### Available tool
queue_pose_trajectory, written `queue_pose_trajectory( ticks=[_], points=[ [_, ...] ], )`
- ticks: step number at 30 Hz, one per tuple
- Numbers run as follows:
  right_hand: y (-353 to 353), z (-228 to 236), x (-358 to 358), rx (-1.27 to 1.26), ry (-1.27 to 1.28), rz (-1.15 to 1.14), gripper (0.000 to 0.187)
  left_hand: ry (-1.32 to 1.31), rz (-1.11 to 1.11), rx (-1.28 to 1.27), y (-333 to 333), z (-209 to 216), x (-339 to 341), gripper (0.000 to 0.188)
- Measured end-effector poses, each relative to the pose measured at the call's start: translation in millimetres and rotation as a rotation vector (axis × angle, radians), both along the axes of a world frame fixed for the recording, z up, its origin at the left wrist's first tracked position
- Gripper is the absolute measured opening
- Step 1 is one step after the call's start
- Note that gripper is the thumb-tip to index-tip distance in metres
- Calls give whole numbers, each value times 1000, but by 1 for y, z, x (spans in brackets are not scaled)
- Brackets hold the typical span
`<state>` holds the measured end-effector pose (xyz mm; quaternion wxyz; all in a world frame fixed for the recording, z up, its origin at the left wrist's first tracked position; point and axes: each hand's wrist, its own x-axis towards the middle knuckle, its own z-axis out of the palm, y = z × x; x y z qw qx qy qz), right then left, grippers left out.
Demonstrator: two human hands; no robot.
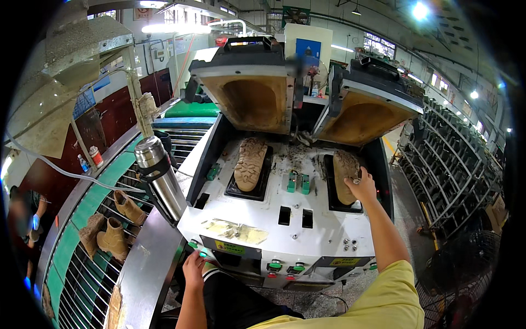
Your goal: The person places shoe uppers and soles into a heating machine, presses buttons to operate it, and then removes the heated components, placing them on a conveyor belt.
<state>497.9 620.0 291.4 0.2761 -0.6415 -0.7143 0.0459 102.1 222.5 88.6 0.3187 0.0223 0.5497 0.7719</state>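
Note:
Two tan boots sit sole-up in black-rimmed openings of a white press machine (293,233). The left boot sole (250,164) has a deep lugged tread; the right boot sole (344,172) is partly behind my right hand. My right hand (362,187) is at the right edge of that sole, thumb against it and fingers apart. Low on the left, my left hand (193,267) has its fingers stretched toward a green button (203,253) on the machine's front; whether they touch it I cannot tell. Above the boots, the left lid (246,101) and right lid (366,112) are raised.
A steel thermos (161,178) stands at the machine's left side. Tan boots (114,238) lie on a roller conveyor (87,296) at left. On the right are a metal rack of dark items (449,159) and a wire-caged fan (466,274). Another person (27,219) is at far left.

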Motion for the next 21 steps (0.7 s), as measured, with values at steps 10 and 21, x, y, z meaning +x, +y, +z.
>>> queue_pose_trajectory(
  ticks=[10, 21],
  points=[
    [88, 30, -30, -426, -135, 2, 118, 867, 501, -699, -238, -68, -105, 18],
    [-78, -73, 24, 694, 156, -21, 93, 455, 729, -350, -284, -75, -87, 14]
  ],
)
